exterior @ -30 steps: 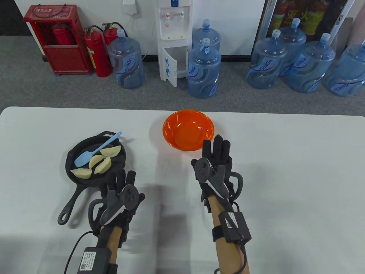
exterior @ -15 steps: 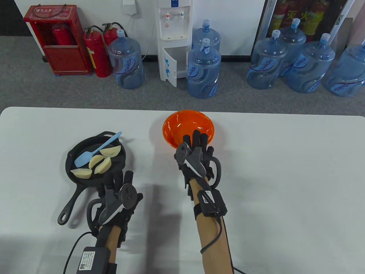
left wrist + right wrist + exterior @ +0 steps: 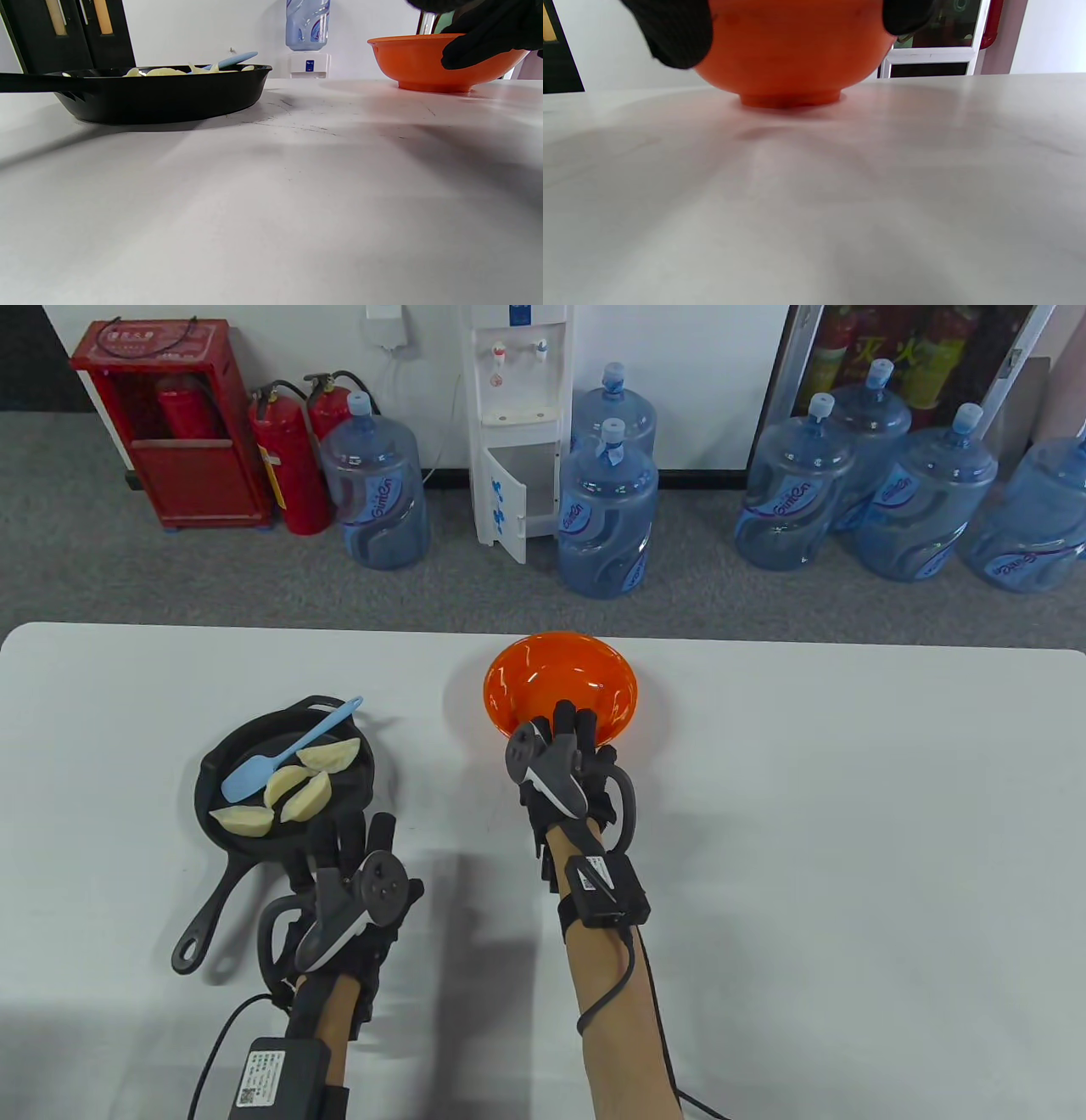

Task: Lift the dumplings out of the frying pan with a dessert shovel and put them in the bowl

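Orange round plastic bowl (image 3: 560, 691) is being taken at its near rim by the right hand (image 3: 564, 768), fingers (image 3: 670, 29) curling round it, likely to draw it nearer the black cast-iron frying pan (image 3: 339, 797), beside which the left hand (image 3: 356, 891) rests with relaxed fingers, the pale blue silicone dessert shovel (image 3: 280, 755) not yet picked up.

Orange bowl (image 3: 560, 687), black frying pan (image 3: 254, 814), pale-blue dessert shovel (image 3: 280, 755), cream dumplings (image 3: 297, 789), white table (image 3: 848, 814).

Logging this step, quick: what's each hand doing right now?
Left hand: open, holding nothing, near the pan.
Right hand: at the bowl; grip cannot be told.
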